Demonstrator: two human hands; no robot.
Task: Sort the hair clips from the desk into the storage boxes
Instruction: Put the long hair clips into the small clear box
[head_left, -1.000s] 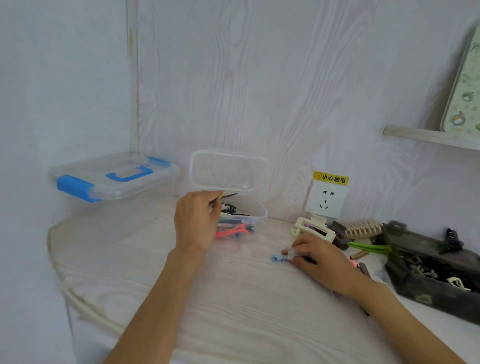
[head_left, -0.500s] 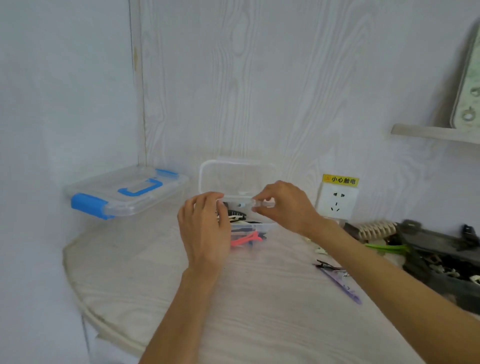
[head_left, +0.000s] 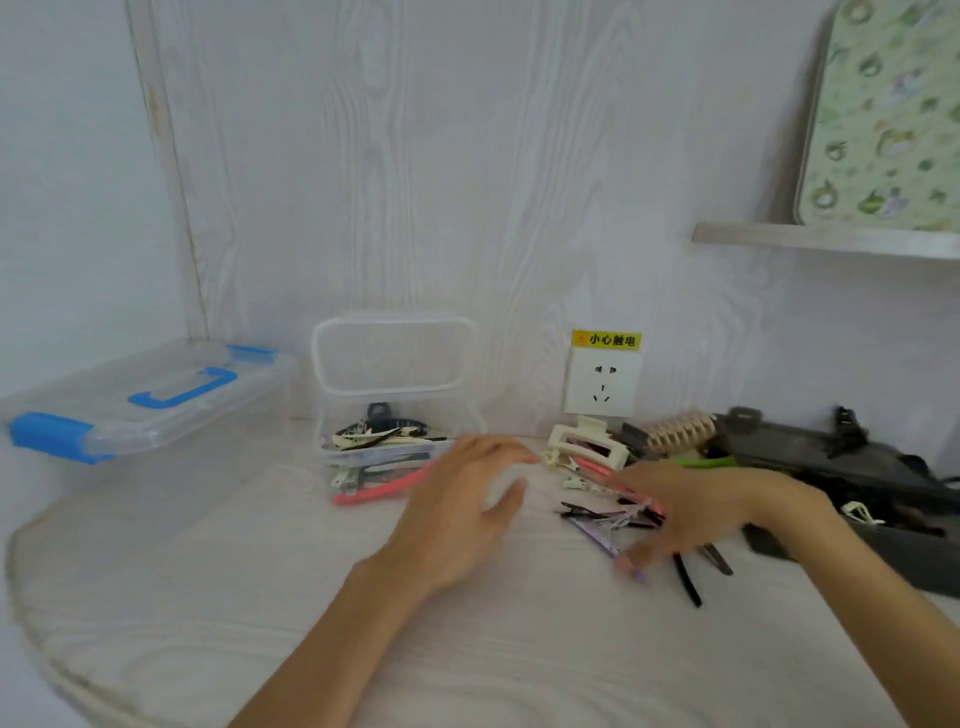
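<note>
Desk, pale wood grain w/ rounded edge, fills the lower view. Big clear storage box w/ blue latches sits far left, lid on. Dark bag lies at far right, clips on and in it. Small clear box stands at the back by the wall, lid up, holding a jumble of clips; a pink clip pokes out toward the front.

Left hand hovers just in front-right of the small box, fingers straight and spread, nothing in it. Right hand is over the loose pile of hair clips on the desk, approx. between small box and bag; fingers reach down onto the clips but motion blur hides them, so can't tell if it has hold of one. The pile shows just left of and under its fingertips, well apart from the left hand.

White claw clip lies behind the pile, below the wall socket. Black slim clip lies just nearer than the right hand.
</note>
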